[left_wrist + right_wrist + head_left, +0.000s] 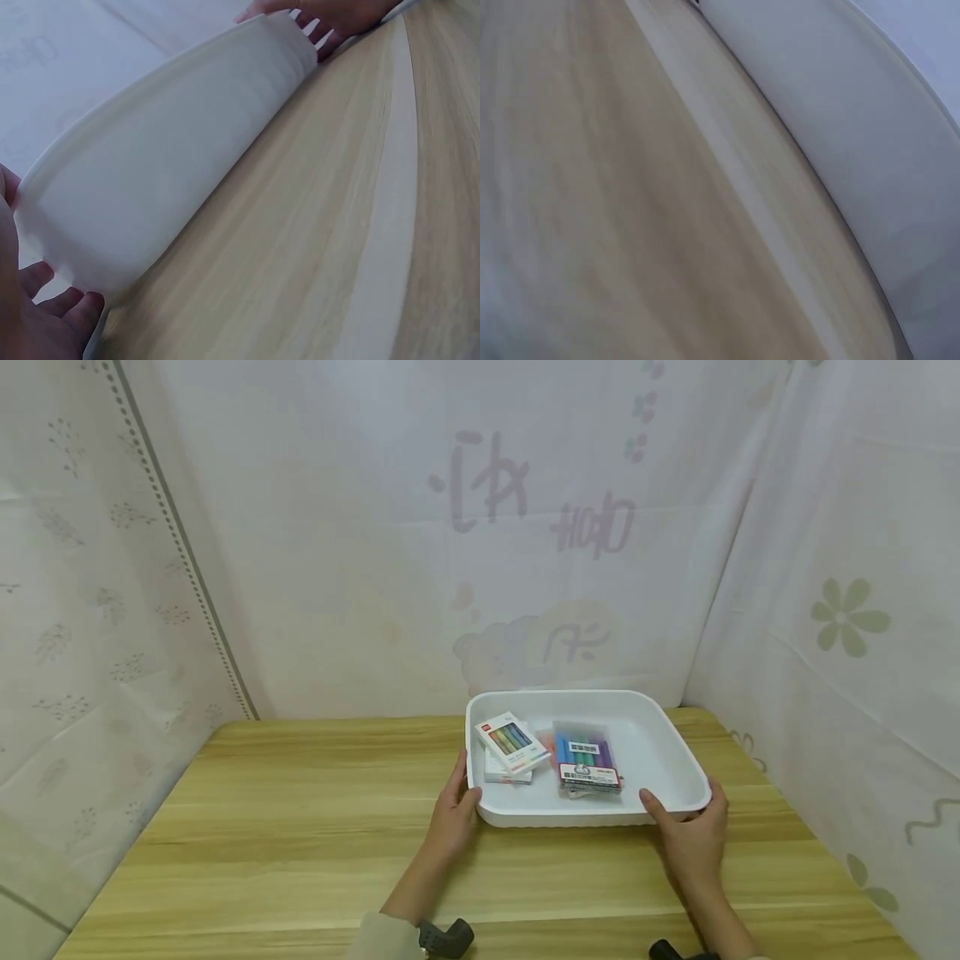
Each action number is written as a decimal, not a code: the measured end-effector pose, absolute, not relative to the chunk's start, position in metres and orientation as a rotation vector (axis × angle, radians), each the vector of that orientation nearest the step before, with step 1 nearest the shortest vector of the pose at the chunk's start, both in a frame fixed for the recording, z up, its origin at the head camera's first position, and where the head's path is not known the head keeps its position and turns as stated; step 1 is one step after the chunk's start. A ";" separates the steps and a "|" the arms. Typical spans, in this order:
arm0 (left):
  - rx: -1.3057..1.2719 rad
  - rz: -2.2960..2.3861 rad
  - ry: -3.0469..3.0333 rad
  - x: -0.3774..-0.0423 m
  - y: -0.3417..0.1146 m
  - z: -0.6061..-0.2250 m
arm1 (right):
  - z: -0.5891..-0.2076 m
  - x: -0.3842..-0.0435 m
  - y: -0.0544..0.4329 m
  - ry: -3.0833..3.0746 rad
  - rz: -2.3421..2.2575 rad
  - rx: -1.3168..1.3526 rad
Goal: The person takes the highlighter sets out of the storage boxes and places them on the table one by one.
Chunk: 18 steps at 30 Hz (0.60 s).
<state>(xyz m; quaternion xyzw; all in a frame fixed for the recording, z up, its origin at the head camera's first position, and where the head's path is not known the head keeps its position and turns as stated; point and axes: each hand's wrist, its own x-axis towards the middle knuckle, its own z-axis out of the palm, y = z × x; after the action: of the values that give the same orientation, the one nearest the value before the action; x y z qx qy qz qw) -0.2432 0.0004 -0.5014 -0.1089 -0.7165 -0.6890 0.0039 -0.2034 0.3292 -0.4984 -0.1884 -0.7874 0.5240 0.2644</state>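
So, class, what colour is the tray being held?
The tray is white; the head view shows best.

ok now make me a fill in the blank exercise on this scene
The tray held by the left hand and right hand is coloured ____.
In the head view, the clear pack lies to the ____ of the upper white box.
The table shows ____ grain.

Missing words: white; right; wood

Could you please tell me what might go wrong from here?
The illustrated crayon box lies askew on a white box and might slide off if the white tray tilts. With the left hand and right hand at its near corners, its far side could dip during lifting.
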 end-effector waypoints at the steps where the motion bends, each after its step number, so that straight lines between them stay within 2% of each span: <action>1: -0.340 -2.155 -2.248 -0.243 -0.001 -0.502 | -0.499 -0.203 0.327 -2.129 1.410 -0.507; 18: -0.368 -2.095 -2.249 -0.240 -0.032 -0.504 | -0.499 -0.197 0.296 -2.132 1.402 -0.487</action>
<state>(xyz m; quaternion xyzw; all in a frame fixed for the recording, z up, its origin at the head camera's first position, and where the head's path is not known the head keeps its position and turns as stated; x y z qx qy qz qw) -0.2400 -0.0319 -0.5043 -0.1189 -0.7263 -0.6766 0.0228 -0.1973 0.2960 -0.4990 -0.1804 -0.7906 0.5199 0.2684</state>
